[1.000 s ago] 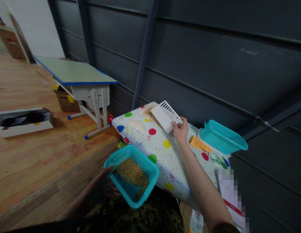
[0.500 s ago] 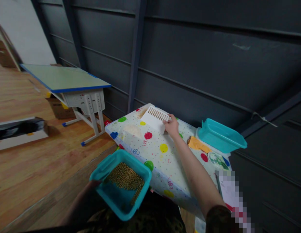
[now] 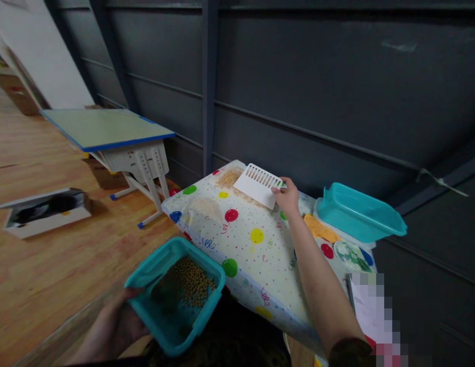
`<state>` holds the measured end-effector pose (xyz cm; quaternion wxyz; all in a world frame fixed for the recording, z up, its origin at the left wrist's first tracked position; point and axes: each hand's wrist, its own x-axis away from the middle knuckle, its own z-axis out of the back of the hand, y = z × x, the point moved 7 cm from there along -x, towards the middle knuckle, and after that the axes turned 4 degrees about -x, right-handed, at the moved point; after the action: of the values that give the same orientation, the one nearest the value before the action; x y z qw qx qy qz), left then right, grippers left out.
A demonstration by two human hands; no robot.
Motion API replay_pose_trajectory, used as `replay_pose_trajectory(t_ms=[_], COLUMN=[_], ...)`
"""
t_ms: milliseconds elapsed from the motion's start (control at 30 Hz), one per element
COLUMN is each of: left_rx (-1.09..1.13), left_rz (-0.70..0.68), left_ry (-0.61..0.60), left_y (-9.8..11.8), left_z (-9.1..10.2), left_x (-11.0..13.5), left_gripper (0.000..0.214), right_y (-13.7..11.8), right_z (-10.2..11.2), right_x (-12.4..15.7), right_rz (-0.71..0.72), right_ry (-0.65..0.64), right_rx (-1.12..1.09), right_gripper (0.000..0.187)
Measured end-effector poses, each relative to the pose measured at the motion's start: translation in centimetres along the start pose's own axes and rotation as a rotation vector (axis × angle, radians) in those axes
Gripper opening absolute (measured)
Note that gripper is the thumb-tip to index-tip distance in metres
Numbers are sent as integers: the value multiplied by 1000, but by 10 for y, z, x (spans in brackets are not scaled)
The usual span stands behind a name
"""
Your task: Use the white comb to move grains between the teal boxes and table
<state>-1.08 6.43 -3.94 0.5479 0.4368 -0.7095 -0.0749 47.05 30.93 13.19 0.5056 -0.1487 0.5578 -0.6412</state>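
My right hand reaches across the table and is closed on one edge of a white slotted scraper. The scraper's far edge rests beside a small pile of tan grain at the table's far corner. My left hand holds a teal tub from below, off the table's near edge. The tub has a layer of yellowish beans in it. A paler heap of grain lies on the left part of the polka-dot tablecloth.
A second teal tub stands at the table's right end beside an orange cloth and a patterned plate. A school desk and a flat box stand on the wooden floor to the left. A dark panelled wall runs behind.
The scraper has swung about at the far corner and now lies flatter beside the tan grain. The bean tub in my left hand has sunk lower and to the left.
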Motion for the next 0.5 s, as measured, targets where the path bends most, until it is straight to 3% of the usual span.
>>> replay_pose_trajectory(t_ms=[100, 233, 400, 500], left_rx=[-9, 19, 59, 161], left_rz=[-10, -28, -14, -9], left_ry=[-37, -40, 110, 116], left_y=[-1, 0, 11, 19], left_z=[9, 22, 15, 2], left_x=[0, 1, 15, 23], left_gripper=[114, 116, 99, 112], right_y=[4, 4, -7, -12], right_z=[6, -3, -38, -68], right_x=[-5, -5, 11, 25], right_rz=[-46, -142, -159, -190], right_ry=[-9, -109, -272, -288], right_rx=[-104, -251, -329, -349], right_gripper=[47, 54, 53, 48])
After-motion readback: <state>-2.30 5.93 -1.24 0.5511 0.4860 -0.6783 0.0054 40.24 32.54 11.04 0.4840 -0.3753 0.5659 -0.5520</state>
